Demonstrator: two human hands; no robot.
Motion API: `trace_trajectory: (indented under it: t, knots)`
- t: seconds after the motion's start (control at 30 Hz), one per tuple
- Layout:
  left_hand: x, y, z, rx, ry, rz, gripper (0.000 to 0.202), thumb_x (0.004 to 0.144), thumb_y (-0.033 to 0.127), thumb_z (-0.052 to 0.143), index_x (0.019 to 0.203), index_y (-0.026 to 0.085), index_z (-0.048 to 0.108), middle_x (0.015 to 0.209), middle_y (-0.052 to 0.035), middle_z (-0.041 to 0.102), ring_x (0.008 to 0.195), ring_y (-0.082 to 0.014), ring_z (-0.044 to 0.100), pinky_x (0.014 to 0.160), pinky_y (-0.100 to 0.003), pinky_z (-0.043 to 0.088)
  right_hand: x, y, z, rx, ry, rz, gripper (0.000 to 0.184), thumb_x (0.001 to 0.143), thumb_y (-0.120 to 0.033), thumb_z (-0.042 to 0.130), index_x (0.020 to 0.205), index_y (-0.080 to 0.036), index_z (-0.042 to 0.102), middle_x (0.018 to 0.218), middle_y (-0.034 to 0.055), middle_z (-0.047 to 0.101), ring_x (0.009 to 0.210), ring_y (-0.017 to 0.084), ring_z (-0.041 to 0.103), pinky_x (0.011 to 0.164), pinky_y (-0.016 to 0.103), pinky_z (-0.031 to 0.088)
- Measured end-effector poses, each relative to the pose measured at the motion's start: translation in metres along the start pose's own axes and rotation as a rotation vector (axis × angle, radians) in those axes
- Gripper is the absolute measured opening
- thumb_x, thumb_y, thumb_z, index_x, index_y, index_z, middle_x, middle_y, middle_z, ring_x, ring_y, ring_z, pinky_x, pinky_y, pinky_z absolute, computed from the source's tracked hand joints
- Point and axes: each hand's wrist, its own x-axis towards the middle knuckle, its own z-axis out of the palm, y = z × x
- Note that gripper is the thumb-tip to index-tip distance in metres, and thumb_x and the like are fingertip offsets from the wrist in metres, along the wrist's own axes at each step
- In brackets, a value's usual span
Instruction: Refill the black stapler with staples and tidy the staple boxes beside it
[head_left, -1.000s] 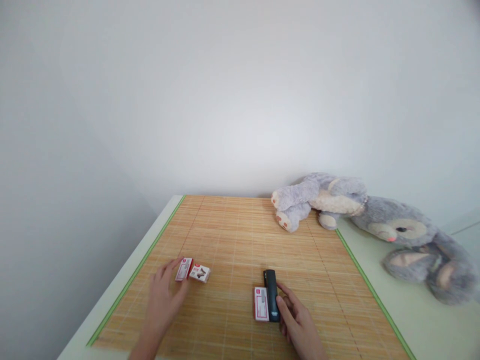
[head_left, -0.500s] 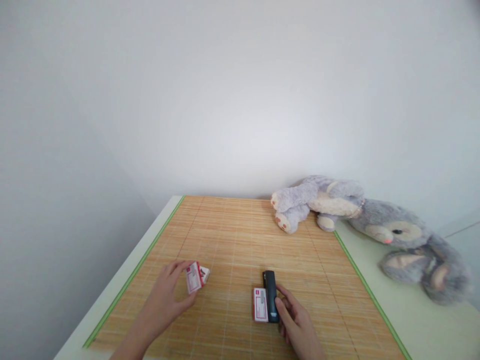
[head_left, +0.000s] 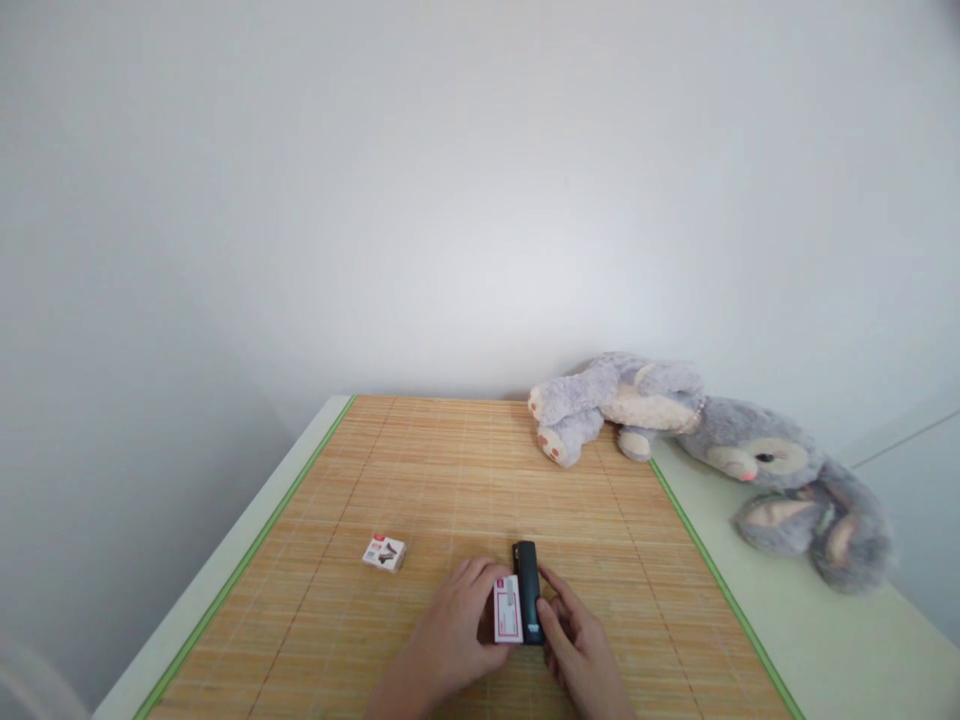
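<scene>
A black stapler (head_left: 529, 592) lies lengthwise on the bamboo mat, with a small white box with a red-framed label (head_left: 508, 612) close along its left side. My left hand (head_left: 454, 630) is curved around this box, fingers at its far end and thumb at its near end. From the right, my right hand (head_left: 581, 640) holds the stapler's edge with thumb and index finger; its other fingers are curled and partly hidden. Farther left, apart from both hands, a small white box with a picture of black binder clips (head_left: 384, 553) lies flat.
A grey plush rabbit (head_left: 652, 400) lies on its side at the back right, its legs on the mat. The bamboo mat (head_left: 442, 450) has green edges and covers much of the pale table (head_left: 817, 630). A white wall (head_left: 450, 200) rises behind.
My left hand has left the box on the left, which now lies flat, and moved right to the box beside the stapler. My right hand stays at the stapler. The view has shifted slightly.
</scene>
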Motion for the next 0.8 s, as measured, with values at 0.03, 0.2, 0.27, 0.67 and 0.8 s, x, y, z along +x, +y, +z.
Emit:
trace_trajectory:
  t: [0.03,0.2,0.27,0.67,0.8]
  knots:
    - [0.001,0.000,-0.001,0.002,-0.007,0.003,0.057,0.065,0.016,0.069,0.120,0.030,0.066,0.120,-0.0050,0.065,0.113,-0.0280,0.060,0.100,-0.039,0.048,0.000,-0.002,0.000,-0.012,0.016,-0.006,0.079,0.094,-0.072,0.056,0.152,-0.019,0.053,0.071,-0.0012,0.059,0.056,0.016,0.053,0.051,0.027,0.044]
    - [0.005,0.000,0.005,0.019,-0.024,0.000,0.059,0.064,0.018,0.076,0.121,0.029,0.066,0.124,-0.0061,0.065,0.117,-0.0287,0.059,0.102,-0.040,0.048,-0.001,-0.008,0.000,-0.094,0.071,-0.053,0.078,0.090,-0.071,0.061,0.148,-0.019,0.058,0.073,0.0003,0.063,0.069,0.022,0.061,0.066,0.033,0.053]
    - [0.001,-0.003,0.003,-0.004,0.010,-0.015,0.082,0.063,0.027,0.085,0.140,0.031,0.058,0.142,-0.0087,0.058,0.131,-0.0322,0.054,0.112,-0.045,0.044,-0.001,-0.006,-0.003,-0.143,0.063,-0.066,0.080,0.092,-0.066,0.060,0.154,-0.017,0.050,0.078,0.0010,0.064,0.073,0.023,0.063,0.071,0.034,0.053]
    - [-0.056,-0.105,-0.074,0.061,0.675,-0.732,0.052,0.091,0.073,0.049,0.094,0.023,0.061,0.087,-0.0082,0.074,0.085,-0.0354,0.071,0.080,-0.047,0.051,-0.004,-0.025,-0.012,-0.507,-0.036,0.036,0.109,0.063,-0.035,0.087,0.161,-0.029,0.040,0.108,0.0072,0.079,0.100,0.034,0.072,0.084,0.036,0.050]
    - [-0.030,-0.106,-0.068,-0.085,0.606,-0.596,0.056,0.088,0.072,0.055,0.105,0.021,0.066,0.104,-0.0114,0.077,0.099,-0.0341,0.073,0.091,-0.048,0.054,-0.001,-0.032,-0.012,-0.554,-0.098,0.031,0.109,0.066,-0.032,0.084,0.163,-0.027,0.036,0.121,0.0092,0.078,0.111,0.035,0.071,0.092,0.038,0.050]
